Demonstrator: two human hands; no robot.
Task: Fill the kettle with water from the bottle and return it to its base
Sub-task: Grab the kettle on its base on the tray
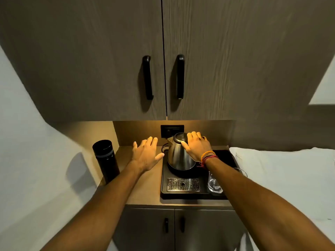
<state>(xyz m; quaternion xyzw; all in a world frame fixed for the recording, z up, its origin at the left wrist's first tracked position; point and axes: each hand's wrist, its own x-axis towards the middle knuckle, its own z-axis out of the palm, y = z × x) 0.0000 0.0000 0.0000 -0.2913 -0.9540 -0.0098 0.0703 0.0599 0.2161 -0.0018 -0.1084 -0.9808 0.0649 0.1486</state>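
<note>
Ahead of me, two brown cabinet doors (108, 60) carry black vertical handles (147, 77). Below, a black tray (188, 193) holds a metal drip grate (183, 184) and a clear glass (214, 183).

The right hand (196, 146) is resting on the steel kettle (178, 153), its fingers (194, 136) curled over the top by the handle; the kettle is sitting on its base (181, 171) in a black tray (164, 178). The left hand (146, 153) is hovering spread beside it. A black bottle (106, 160) is standing upright at the tabletop's (143, 189) left edge.
</note>
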